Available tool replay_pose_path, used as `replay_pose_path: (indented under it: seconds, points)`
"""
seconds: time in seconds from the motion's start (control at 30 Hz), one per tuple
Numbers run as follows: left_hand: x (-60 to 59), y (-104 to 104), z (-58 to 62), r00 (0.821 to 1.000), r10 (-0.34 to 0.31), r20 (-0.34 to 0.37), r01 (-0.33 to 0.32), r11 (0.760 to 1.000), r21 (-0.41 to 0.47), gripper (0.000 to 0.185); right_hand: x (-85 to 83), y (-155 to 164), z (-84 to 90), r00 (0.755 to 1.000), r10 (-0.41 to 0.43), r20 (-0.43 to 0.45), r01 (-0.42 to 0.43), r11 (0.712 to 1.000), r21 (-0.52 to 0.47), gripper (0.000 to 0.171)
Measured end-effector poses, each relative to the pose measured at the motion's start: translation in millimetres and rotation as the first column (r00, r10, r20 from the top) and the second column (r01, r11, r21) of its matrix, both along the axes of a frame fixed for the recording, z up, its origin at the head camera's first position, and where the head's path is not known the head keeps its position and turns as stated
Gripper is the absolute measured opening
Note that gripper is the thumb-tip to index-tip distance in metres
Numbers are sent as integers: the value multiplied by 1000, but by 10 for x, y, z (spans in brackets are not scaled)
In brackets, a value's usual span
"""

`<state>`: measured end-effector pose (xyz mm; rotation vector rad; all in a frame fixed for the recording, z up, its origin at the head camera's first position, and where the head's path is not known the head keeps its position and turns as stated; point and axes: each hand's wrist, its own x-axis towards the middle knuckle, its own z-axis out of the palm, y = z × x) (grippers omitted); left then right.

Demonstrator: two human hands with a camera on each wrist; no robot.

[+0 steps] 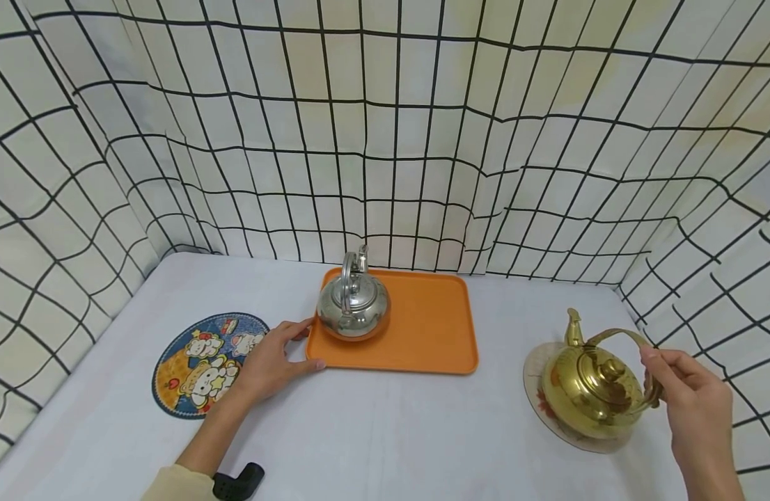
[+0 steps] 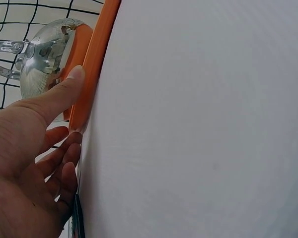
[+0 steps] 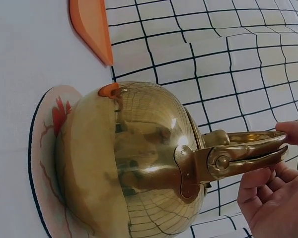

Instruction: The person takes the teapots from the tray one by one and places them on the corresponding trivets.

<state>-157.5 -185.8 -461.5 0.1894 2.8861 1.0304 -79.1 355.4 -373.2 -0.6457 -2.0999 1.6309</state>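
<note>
My left hand (image 1: 269,365) grips the near left corner of an orange tray (image 1: 431,320), thumb along the front rim and fingertips at the left side. On the tray's left part stands a silver kettle (image 1: 354,306), its handle upright and its spout pointing away. Over on the right, my right hand (image 1: 698,400) holds a golden kettle (image 1: 588,390) by its arched handle (image 3: 248,153), thumb on one side and fingers curled on the other. The golden kettle is over a round pale mat (image 1: 535,369) with a red pattern, which it partly hides.
An oval placemat (image 1: 200,376) with cartoon animals lies on the left, partly under my left forearm. White cloth (image 1: 416,431) covers the table. Black-gridded fabric walls (image 1: 397,125) rise at the back and both sides. A black band (image 1: 237,481) is by the left sleeve.
</note>
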Motion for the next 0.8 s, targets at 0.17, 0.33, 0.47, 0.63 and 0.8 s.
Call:
replay_pose_path:
  seconds: [0.17,0.33,0.47,0.63,0.8]
  points:
    - [4,-4,-2,1000,2,5,-2,1000,1,86,-11,-25,20,999,-6,32,2,994,112,4]
    - [-5,6,-4,1000,4,11,-4,1000,-7,85,-24,-103,15,998,-65,-19,67,949,307,20]
    - [-9,14,-6,1000,8,19,-8,1000,-6,86,-46,-139,22,995,-80,-60,98,906,412,30]
    - [-6,10,-7,1000,10,18,-10,1000,-5,86,-88,-181,72,984,-29,-174,111,870,481,35]
    - [-2,1,-5,1000,6,15,-6,1000,-10,86,-133,-236,136,970,52,-236,82,848,523,36]
